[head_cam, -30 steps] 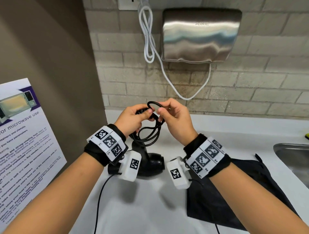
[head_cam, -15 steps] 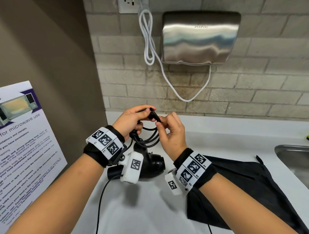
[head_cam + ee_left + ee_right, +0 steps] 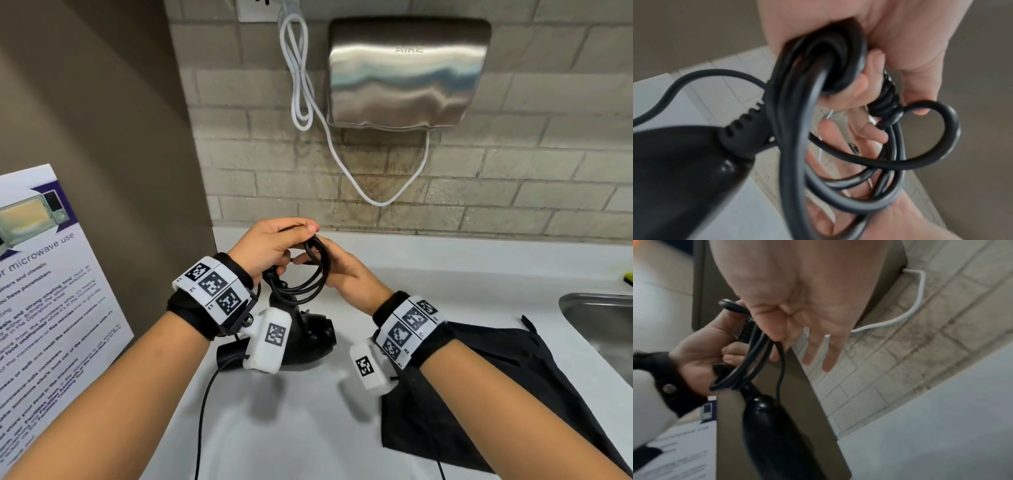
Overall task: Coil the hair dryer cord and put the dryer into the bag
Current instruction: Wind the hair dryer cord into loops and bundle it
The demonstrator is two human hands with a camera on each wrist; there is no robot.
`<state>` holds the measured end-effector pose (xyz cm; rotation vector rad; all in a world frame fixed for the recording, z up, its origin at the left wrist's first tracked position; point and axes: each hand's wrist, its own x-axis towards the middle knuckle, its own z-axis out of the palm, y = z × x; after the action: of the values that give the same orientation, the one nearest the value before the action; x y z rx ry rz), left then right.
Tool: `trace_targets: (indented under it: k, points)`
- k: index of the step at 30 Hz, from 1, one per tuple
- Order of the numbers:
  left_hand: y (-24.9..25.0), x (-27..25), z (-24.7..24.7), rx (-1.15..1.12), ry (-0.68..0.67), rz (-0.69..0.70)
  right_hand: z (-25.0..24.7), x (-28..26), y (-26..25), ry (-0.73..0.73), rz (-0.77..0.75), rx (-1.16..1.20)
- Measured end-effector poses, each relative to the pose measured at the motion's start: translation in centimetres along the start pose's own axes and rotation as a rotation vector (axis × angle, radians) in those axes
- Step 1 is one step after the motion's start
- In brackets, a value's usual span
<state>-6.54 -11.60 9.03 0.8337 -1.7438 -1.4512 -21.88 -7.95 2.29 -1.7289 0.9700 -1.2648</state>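
Both hands are up over the white surface (image 3: 308,428) with the black cord (image 3: 317,270) between them. The left hand (image 3: 270,248) has its fingers (image 3: 861,91) curled round the top of the gathered loops, gripping them. The right hand (image 3: 346,270) is against the far side of the coil, its fingers (image 3: 818,353) mostly straight, with the loops running beside the thumb. The hair dryer (image 3: 308,335) sits on the surface below the hands, handle pointing up toward the coil. The black bag (image 3: 496,394) lies flat on the surface to the right, under the right forearm.
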Motion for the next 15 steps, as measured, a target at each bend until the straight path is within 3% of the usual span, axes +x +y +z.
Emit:
trace_targets:
  k: [8,15]
  points:
    - [-0.3,0.1,-0.6,-0.016,0.008,-0.013,-3.3,0.6,-0.5,0.122,-0.024,-0.643]
    - [-0.3,0.3,0.0,0.185,0.038,0.058,-4.2,3.0,-3.4,0.435,-0.055,-0.726]
